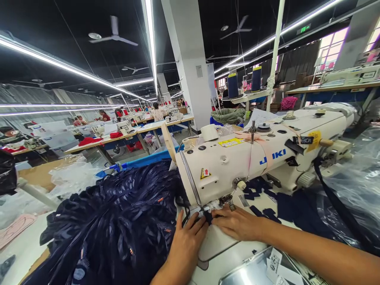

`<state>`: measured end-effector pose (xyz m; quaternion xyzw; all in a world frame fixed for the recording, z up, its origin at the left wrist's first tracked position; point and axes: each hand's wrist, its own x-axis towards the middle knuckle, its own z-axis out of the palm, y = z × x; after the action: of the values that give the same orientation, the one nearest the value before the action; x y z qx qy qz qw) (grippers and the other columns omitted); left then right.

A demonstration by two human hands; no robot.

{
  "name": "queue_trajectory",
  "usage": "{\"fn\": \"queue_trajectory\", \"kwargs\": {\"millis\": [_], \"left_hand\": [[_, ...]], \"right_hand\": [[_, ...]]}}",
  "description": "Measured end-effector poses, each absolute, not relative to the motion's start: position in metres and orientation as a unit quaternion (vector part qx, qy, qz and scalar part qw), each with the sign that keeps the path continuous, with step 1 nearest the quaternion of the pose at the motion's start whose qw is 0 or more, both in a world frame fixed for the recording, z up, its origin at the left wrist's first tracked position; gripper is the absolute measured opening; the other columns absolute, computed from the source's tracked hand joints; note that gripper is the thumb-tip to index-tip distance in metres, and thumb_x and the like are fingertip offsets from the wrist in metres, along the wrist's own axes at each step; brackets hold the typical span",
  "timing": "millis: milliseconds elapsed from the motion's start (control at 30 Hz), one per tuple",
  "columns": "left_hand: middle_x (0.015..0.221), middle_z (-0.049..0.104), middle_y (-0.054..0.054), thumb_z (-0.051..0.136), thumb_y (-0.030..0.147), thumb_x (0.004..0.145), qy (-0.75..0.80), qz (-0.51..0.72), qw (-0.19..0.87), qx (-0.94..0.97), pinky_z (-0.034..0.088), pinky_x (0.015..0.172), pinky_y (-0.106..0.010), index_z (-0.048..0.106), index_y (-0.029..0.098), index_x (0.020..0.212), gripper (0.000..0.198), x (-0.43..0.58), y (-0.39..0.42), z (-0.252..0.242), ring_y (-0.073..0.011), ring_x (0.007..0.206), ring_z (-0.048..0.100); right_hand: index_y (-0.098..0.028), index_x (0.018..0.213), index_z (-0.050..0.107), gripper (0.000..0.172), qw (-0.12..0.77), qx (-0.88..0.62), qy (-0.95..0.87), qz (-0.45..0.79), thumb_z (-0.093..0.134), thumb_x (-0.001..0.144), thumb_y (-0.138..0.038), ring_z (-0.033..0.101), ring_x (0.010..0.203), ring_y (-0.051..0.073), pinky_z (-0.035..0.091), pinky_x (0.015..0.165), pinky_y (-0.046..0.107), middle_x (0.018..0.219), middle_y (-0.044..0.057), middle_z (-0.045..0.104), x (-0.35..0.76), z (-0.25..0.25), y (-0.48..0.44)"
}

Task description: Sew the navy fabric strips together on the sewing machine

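Left hand: the bare left hand (187,241), bottom centre of the frame, is open and palm down, its fingers parted and its fingertips resting at a small dark navy fabric piece (208,217) beneath the machine head.
Right hand: the bare right hand (237,222) reaches in from the lower right, palm down, its fingers close together and slightly bent, the tips beside the same piece; whether they pinch it or only press, I cannot tell.
Fabric piece: just below the middle of the frame, between the two hands; its far end is hidden at the needle area.
Machine: a cream-white industrial sewing machine (219,158) runs from the centre to the right, above the hands.
Brand: blue capital letters (279,154) on the arm appear to read JUKI, partly covered by a pale peach strip.
Warning marks: a yellow-and-black triangular sticker (205,173) with a red arrow, and a yellow rectangular label (232,142) in print too small to read.
Black label: a black tag with pale lettering (303,140), turned around and not clearly legible.
White tags: white paper tags with black print (274,261), lower right, unreadable.
Left side: a heap of long navy fabric strips (118,209) on the off-white table (228,257).
Right side: flat navy fabric pieces (292,209) near crumpled clear plastic (362,170).
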<state>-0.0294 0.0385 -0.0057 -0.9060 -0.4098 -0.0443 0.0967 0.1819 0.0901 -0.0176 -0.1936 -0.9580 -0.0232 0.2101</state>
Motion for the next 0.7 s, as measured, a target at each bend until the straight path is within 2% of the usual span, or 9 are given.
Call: {"fn": "queue_trajectory", "kwargs": {"millis": [267,467,700], "left_hand": [[0.119,0.055,-0.008,0.044,-0.001,0.068,-0.432,-0.039,0.072,-0.898,0.02,0.097,-0.061,0.049,0.021,0.116,0.053,-0.025,0.036,0.004,-0.0291,0.113,0.045],[0.12,0.054,-0.008,0.044,0.0,0.07,-0.447,-0.047,0.041,-0.892,0.018,0.098,-0.061,0.049,0.023,0.117,0.052,-0.024,0.035,0.005,-0.0282,0.115,0.042],[0.12,0.054,-0.006,0.042,0.001,0.07,-0.482,-0.034,-0.002,-0.875,0.015,0.096,-0.064,0.052,0.023,0.115,0.05,-0.023,0.042,0.012,-0.029,0.114,0.043]], "right_hand": [[-0.016,0.097,0.058,0.024,0.22,-0.195,-0.955,-0.03,0.04,0.081,-0.01,0.06,0.08,0.018,0.049,0.071,0.03,0.102,0.009,0.058,0.18,-0.019,0.091],[-0.016,0.1,0.056,0.025,0.219,-0.207,-0.953,-0.036,0.039,0.083,-0.012,0.059,0.085,0.018,0.049,0.071,0.03,0.105,0.01,0.057,0.18,-0.02,0.089],[-0.015,0.104,0.058,0.026,0.227,-0.229,-0.946,-0.018,0.045,0.081,-0.017,0.057,0.091,0.02,0.044,0.082,0.034,0.104,0.01,0.06,0.177,-0.017,0.089]]}}
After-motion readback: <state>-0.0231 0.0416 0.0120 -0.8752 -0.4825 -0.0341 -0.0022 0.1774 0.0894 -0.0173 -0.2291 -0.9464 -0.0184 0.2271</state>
